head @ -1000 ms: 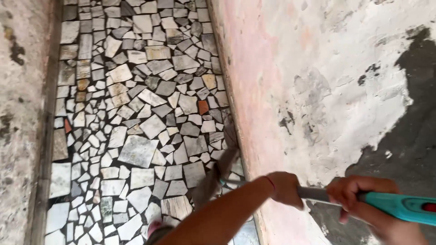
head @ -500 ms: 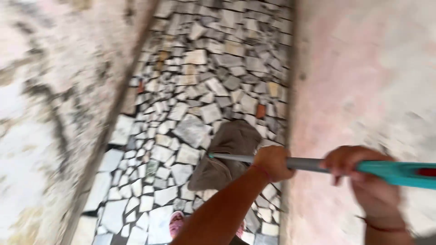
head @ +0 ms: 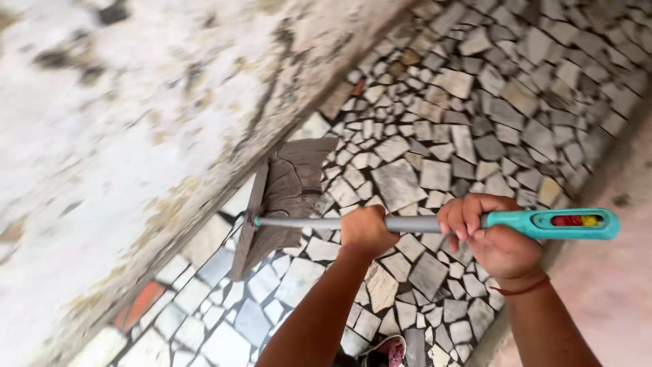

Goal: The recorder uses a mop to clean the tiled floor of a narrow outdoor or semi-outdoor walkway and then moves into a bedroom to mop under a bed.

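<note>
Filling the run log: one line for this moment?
left hand: shut on grey mop pole | right hand: shut on teal handle | mop head: on mosaic floor

grey mop pole [head: 407, 223], teal grip [head: 550, 223], grey-white mosaic floor [head: 475, 136]

Under you runs a floor [head: 435, 177] of broken marble pieces, grey, white and tan, set in dark grout. The mop's grey cloth head [head: 282, 197] lies flat on it, against the weathered wall base at your left.

Wall [head: 102, 136] tight beside mop head [head: 282, 197]
</note>
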